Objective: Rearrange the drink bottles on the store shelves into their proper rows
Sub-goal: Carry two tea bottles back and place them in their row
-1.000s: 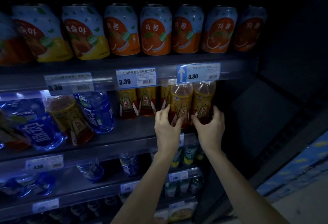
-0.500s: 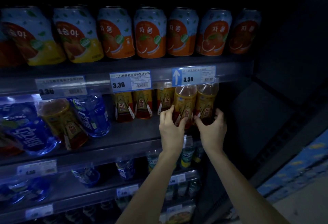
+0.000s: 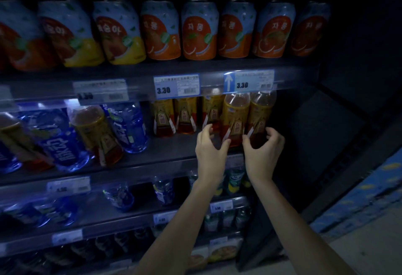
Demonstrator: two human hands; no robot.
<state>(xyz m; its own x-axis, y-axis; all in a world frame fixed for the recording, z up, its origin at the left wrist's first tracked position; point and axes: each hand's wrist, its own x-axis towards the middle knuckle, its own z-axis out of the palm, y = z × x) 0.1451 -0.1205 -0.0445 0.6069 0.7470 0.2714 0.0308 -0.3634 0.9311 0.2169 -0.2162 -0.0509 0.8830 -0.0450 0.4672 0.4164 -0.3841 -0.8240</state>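
On the middle shelf, several amber tea bottles with yellow labels stand in a row at the right. My left hand cups the lower part of the second bottle from the right, fingers on its left side and thumb in front. My right hand curls around the base of the rightmost bottle. Both bottles stand upright, close together, nearer the shelf edge than the others. Further left, another amber tea bottle stands among the blue bottles.
Orange and yellow juice cans fill the top shelf. Price tags line the shelf edges. More blue bottles and a further amber one crowd the far left. Lower shelves hold small bottles. A dark side panel closes the shelf on the right.
My hands have stayed on the same two tea bottles and slid slightly lower on them. The view has shifted a little; the bottles have barely moved.
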